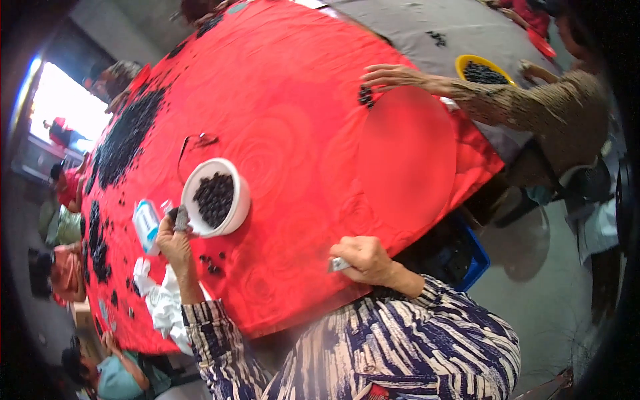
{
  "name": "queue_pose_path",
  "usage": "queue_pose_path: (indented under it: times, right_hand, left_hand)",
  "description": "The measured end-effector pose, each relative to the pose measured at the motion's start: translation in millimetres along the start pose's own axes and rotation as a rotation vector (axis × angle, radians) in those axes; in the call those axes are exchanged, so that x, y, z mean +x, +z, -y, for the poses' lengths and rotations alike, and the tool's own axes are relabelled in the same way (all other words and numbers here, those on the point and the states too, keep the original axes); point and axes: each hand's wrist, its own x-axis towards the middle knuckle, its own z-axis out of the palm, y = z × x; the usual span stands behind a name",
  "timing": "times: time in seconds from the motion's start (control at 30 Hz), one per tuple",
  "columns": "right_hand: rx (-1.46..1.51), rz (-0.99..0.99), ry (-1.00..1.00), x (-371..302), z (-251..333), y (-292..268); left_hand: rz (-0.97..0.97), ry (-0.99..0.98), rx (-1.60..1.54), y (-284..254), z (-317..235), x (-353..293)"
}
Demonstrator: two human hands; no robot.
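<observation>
Beside the white tub's left rim, my left hand (175, 245) is raised with its fingers pinched on a small black piece (173, 215). A grey covering (181, 219) wraps one of its fingertips. The white tub (241, 208) stands on the red tablecloth, with many small black pieces (215, 200) inside. Near the table's front edge my right hand (363, 259) is closed round a small silver-grey tool (339, 264); its end sticks out to the left, and the rest is hidden in the fingers.
A blue-white packet (146, 227), crumpled white tissue (163, 303) and loose black pieces (212, 265) lie near my left arm. A dark cord (182, 155) lies behind the tub. Black piles (127, 143) cover the left side. At right, another person's arm (487, 100) reaches over the table.
</observation>
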Motion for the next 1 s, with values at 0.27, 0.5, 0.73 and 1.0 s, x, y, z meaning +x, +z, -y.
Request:
queue_pose_path:
  times: [0.27,0.5,0.73,1.0]
  right_hand:
    - [0.015,-0.007,-0.020,-1,-1,-7]
    - [-0.299,-0.175,0.128,38,-24,-65]
    - [-0.725,-0.080,0.269,66,-88,-113]
    - [-0.928,0.068,0.404,99,-136,-116]
  left_hand:
    - [-0.031,0.050,0.103,41,-32,-37]
    - [0.214,-0.048,-0.026,82,-41,-100]
    - [0.378,-0.201,-0.169,107,-17,-118]
    - [0.321,-0.264,-0.163,113,-7,-121]
